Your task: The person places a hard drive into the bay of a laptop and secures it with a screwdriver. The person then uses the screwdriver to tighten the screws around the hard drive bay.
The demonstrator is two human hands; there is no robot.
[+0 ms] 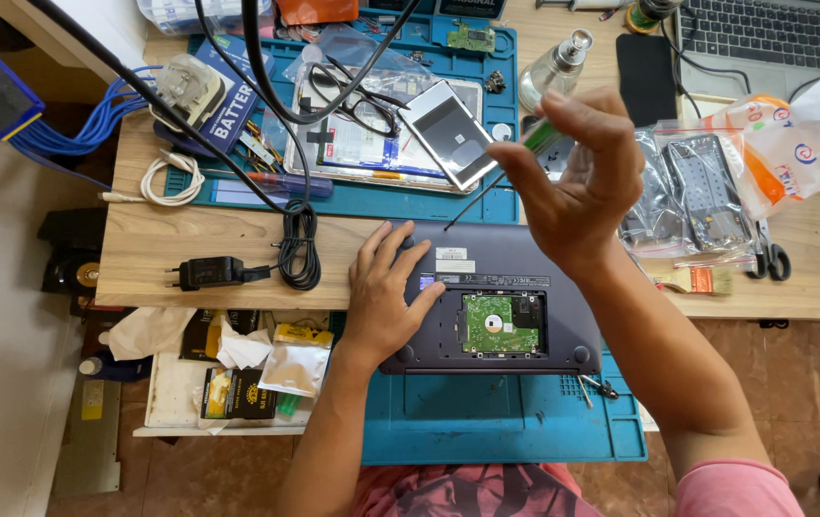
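A dark laptop [505,258] lies upside down at the desk's front edge, a bay open in its base showing a hard drive with a green circuit board [498,324]. My left hand [386,287] rests flat on the laptop's left side, fingers spread. My right hand [577,177] is raised above the laptop's far right corner and grips a screwdriver with a green handle [542,136]. Its thin shaft slants down to the left, the tip close to the laptop's far edge.
A blue work mat [381,196] behind the laptop carries eyeglasses [357,101], a tablet [448,134] and small parts. A black power adapter [204,273] and coiled cable [300,244] lie left. Plastic bags [707,182], scissors [769,254], a brush [697,280] lie right. Loose screws [599,388] sit on the front mat.
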